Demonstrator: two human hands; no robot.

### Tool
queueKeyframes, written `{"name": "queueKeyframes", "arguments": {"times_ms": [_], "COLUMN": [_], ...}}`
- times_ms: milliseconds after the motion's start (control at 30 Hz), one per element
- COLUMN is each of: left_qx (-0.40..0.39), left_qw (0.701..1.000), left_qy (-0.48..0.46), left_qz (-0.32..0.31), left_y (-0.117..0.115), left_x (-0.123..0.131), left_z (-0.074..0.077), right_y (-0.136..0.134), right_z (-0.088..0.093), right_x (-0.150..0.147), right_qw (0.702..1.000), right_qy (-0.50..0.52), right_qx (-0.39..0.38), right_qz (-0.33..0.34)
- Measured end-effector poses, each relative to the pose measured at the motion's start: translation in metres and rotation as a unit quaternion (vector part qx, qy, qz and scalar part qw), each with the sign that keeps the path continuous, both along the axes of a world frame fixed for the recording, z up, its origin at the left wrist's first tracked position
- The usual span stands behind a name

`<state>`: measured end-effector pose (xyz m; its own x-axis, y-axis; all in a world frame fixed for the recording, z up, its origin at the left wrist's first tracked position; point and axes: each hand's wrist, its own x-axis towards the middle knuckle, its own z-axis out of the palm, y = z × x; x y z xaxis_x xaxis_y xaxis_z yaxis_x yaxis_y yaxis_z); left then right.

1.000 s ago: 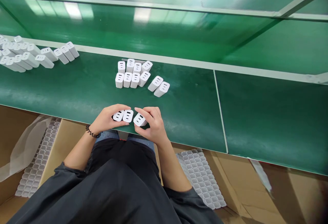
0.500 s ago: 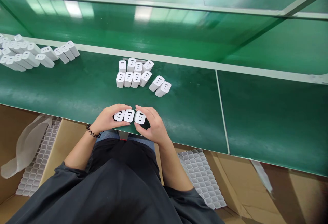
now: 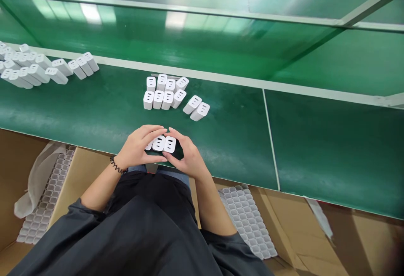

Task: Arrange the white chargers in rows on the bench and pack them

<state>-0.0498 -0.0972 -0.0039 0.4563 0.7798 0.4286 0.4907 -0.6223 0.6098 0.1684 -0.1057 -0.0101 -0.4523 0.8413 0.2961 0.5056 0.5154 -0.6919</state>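
Observation:
Three white chargers stand side by side in a row at the front edge of the green bench, slotted ends up. My left hand (image 3: 135, 144) is curved round the row from the left, fingers behind and thumb in front. It partly hides the leftmost charger (image 3: 149, 146) and spans the middle charger (image 3: 158, 143). From the right, my right hand (image 3: 189, 155) closes on the right charger (image 3: 169, 144), its thumb at the front and fingertips at the back. The fingertips of both hands nearly meet. Behind them stands a group of similar white chargers (image 3: 158, 99).
More white chargers (image 3: 38, 73) crowd the left end of the bench (image 3: 230, 141). A pale rail runs along the back below a glossy green panel (image 3: 142, 36). Below the front edge are cardboard boxes (image 3: 280, 217) and white cell trays (image 3: 248, 219).
The right charger has moved left against the middle one, with my right hand. My left hand has stretched further right along the row, covering more of the leftmost charger.

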Motion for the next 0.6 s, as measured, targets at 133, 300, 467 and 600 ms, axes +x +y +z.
{"name": "queueKeyframes", "arguments": {"times_ms": [133, 300, 467, 600], "left_qx": [0.057, 0.099, 0.101, 0.097], "left_qw": [0.995, 0.982, 0.981, 0.985], "left_qy": [0.084, 0.158, 0.164, 0.143], "left_qz": [0.016, 0.01, 0.008, 0.014], "left_y": [-0.001, 0.002, 0.002, 0.001], "left_x": [0.018, 0.022, 0.019, 0.02], "left_z": [0.007, 0.006, 0.0, -0.003], "right_y": [0.001, 0.002, -0.001, 0.018], "right_z": [-0.004, -0.008, 0.004, 0.034], "right_x": [0.001, 0.001, 0.006, 0.032], "right_qw": [1.0, 0.999, 0.997, 1.0], "right_qy": [0.012, 0.023, 0.012, 0.005], "right_qx": [0.01, 0.001, -0.006, 0.023], "right_qz": [0.008, 0.033, 0.07, 0.001]}}
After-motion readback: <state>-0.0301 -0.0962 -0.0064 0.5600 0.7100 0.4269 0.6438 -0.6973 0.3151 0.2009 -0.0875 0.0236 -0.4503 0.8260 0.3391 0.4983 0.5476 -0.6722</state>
